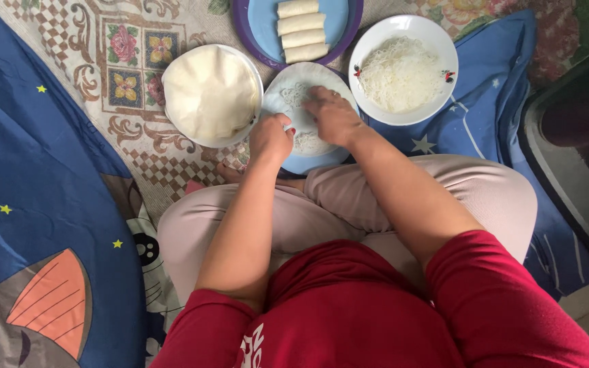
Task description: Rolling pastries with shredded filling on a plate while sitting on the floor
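I sit cross-legged on the floor. A thin round wrapper (293, 87) with a little white noodle filling lies on a light blue plate (308, 162) in front of my knees. My left hand (270, 136) pinches the wrapper's near left edge. Flat on the wrapper and the filling rests my right hand (333, 114), fingers pointing left. A white bowl (403, 68) of fine white noodles stands to the right. To the left is a white bowl (250, 75) holding a stack of pale wrappers (209, 92).
A blue plate with a purple rim (253, 27) at the top holds several finished rolls (301, 31). Patterned and blue star-print blankets (35, 150) cover the floor. A dark object (574, 136) stands at the right edge.
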